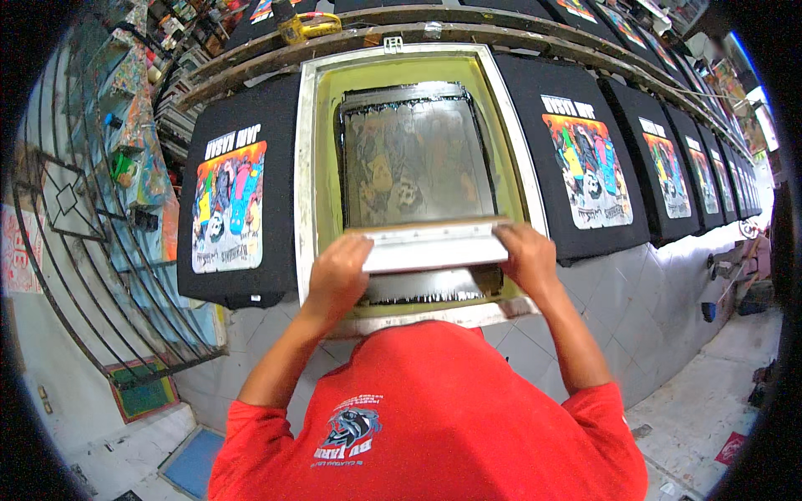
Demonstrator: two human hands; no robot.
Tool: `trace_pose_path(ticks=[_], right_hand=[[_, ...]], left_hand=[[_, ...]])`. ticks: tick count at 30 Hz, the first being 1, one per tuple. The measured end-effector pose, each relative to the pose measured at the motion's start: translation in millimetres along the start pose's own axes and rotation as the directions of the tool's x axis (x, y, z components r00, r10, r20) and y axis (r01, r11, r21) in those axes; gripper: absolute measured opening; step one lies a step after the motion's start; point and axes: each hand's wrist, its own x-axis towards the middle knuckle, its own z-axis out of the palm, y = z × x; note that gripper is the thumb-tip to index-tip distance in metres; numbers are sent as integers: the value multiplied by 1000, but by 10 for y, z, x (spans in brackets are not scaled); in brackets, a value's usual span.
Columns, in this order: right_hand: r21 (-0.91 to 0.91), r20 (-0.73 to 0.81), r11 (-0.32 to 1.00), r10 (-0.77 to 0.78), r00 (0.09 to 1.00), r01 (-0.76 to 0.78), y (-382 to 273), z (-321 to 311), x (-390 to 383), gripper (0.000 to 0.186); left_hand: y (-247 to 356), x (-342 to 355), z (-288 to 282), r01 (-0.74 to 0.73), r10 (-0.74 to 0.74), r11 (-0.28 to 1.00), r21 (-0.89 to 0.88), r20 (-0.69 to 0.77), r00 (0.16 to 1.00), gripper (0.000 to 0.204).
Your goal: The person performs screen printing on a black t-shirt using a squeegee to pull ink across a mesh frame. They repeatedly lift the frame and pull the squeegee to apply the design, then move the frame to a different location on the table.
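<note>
Both hands grip a wide squeegee (pixel 434 248) with a pale metal holder, lying crosswise over the near part of a printing screen. My left hand (pixel 341 265) is closed round its left end, and my right hand (pixel 529 255) round its right end. The screen's white frame (pixel 520 159) surrounds a yellow-green border, with a dark, wet-looking stencil area (pixel 418 159) in the middle. Black ink edges that area, and a faint figure pattern shows through it. The squeegee's blade edge is hidden from me.
Black shirts with colourful prints lie on boards left (pixel 230 209) and right (pixel 589 171), continuing in a row to the far right. A wooden rail (pixel 351 40) runs behind the screen, with a yellow tool (pixel 305 27) by it. Black metal bars (pixel 75 250) stand at left.
</note>
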Motion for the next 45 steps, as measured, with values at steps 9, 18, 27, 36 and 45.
trace_pose_path(ticks=[9, 18, 27, 36, 45], right_hand=[[68, -150, 996, -44, 988, 54, -336, 482, -1176, 57], [-105, -414, 943, 247, 876, -316, 254, 604, -1433, 76], [333, -44, 571, 805, 592, -751, 693, 600, -1134, 55], [417, -1, 575, 775, 632, -704, -208, 416, -1144, 56], [438, 7, 555, 785, 620, -707, -2345, 1432, -671, 57]], left_hand=[[447, -1142, 468, 51, -49, 997, -66, 30, 998, 48], [-44, -1500, 571, 463, -417, 886, 16, -408, 812, 67], [-736, -1562, 686, 809, -902, 390, -440, -6, 431, 53], [-1067, -2195, 42, 749, -858, 496, -440, -117, 500, 49], [-2636, -3477, -1026, 825, -889, 455, -334, -226, 399, 52]])
